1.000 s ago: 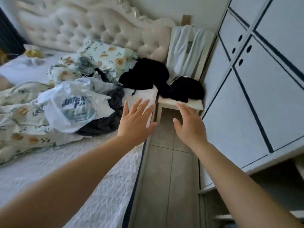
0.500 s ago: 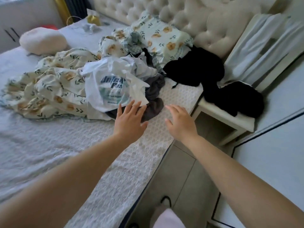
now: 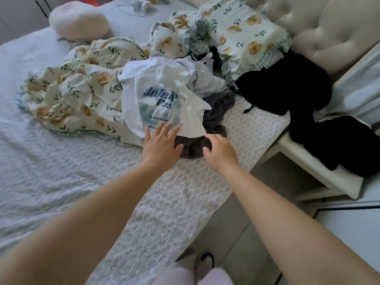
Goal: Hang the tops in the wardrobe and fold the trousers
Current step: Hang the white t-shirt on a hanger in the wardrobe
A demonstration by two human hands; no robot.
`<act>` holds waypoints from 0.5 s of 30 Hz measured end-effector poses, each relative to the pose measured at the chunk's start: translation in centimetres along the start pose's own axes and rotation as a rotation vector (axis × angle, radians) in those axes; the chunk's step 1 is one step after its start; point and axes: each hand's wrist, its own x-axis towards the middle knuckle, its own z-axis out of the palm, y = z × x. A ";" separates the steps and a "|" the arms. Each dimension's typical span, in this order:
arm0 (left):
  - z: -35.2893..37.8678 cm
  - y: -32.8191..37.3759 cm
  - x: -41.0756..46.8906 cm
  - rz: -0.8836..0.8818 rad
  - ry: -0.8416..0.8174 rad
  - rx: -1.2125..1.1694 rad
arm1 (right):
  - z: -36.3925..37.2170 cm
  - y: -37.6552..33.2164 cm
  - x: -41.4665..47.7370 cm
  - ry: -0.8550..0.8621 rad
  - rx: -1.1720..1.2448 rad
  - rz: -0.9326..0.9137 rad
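Observation:
A heap of clothes lies on the bed. On top is a white T-shirt with blue print, over a dark grey garment whose lower fold shows between my hands. My left hand is spread flat, fingertips touching the T-shirt's lower edge. My right hand hovers with fingers apart over the grey garment's near edge, holding nothing. A black garment lies at the bed's right edge, and another black garment rests on the white chair.
A floral quilt and floral pillow crowd the bed behind the heap. A pink round cushion sits far left. The tufted headboard is at the upper right. A white wardrobe door borders the narrow tiled floor strip.
The view swung from the wardrobe side onto the bed. Both hands moved forward and left, from above the floor gap to the clothes heap, reaching the T-shirt and grey garment.

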 end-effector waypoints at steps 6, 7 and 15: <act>-0.3 -1.2 5.9 0.008 0.002 -0.009 | -0.2 0.2 5.6 0.037 0.098 0.083; -0.3 -1.4 6.9 0.004 0.001 -0.015 | -0.2 0.2 6.7 0.035 0.104 0.082; 1.7 -3.0 14.5 -0.094 -0.016 -0.087 | 1.0 1.2 16.1 -0.030 0.139 0.074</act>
